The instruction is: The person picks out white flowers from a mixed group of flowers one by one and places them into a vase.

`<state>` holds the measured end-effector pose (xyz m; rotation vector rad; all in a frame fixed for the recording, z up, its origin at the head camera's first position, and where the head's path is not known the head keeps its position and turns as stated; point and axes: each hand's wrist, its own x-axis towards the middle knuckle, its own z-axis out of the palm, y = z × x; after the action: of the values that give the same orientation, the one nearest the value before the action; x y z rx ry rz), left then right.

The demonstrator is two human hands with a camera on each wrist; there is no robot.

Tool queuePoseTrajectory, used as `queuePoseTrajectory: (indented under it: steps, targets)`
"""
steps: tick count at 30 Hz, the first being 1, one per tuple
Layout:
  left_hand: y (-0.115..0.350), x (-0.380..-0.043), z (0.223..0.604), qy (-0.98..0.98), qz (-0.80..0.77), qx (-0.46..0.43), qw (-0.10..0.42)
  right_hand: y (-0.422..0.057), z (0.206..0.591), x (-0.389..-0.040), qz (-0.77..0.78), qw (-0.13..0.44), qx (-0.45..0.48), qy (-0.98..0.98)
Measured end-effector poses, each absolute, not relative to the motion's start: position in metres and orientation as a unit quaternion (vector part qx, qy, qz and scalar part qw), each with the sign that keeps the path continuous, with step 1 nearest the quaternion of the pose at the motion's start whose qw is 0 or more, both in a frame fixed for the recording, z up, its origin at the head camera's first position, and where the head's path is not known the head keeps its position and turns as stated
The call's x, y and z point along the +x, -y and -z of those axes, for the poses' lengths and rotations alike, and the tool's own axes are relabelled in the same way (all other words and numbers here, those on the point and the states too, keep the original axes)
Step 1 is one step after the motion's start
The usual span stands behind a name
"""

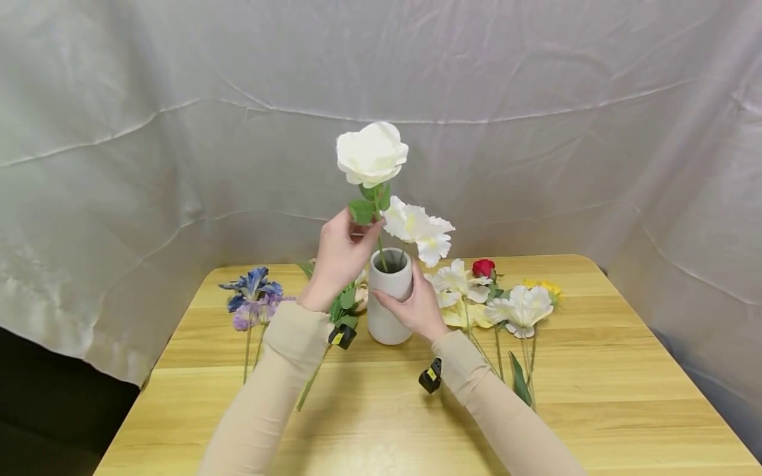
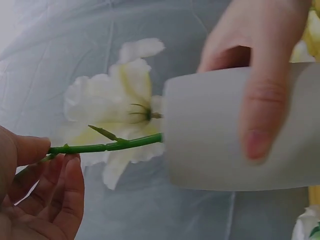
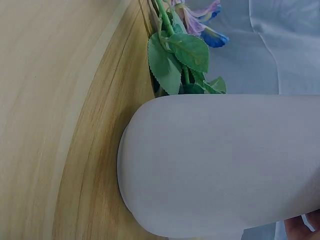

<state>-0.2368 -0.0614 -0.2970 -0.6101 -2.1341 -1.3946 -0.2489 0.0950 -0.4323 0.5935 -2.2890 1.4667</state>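
Note:
My left hand pinches the green stem of a white rose between thumb and fingers, just under its leaves. The stem's lower end goes into the mouth of a white vase. Around the vase's upper right side, my right hand grips with its thumb across the front. A white ruffled flower stands in the vase and leans right. In the right wrist view the vase stands on the wooden table, with only fingertips showing at the corner.
Blue and purple flowers lie on the table's left. Leafy stems lie left of the vase. To the right lie white flowers, a red rose and yellow blooms. A grey curtain hangs behind the table.

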Motion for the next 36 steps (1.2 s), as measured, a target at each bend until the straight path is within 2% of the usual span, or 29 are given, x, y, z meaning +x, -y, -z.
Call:
queuePoseTrajectory:
  steps: [18,28,36]
  targets:
    - [0.069,-0.245,0.329,0.813,0.514,-0.167,0.217,-0.094,0.435,-0.247,-0.5,0.187,0.172,0.828]
    - [0.071,-0.23,0.339,0.813,0.513,-0.156,0.227,-0.095,0.435,-0.251,-0.51,0.202,0.203,0.811]
    - [0.071,-0.236,0.344,0.824,0.495,-0.16,0.224,-0.094,0.436,-0.251,-0.506,0.198,0.2,0.815]
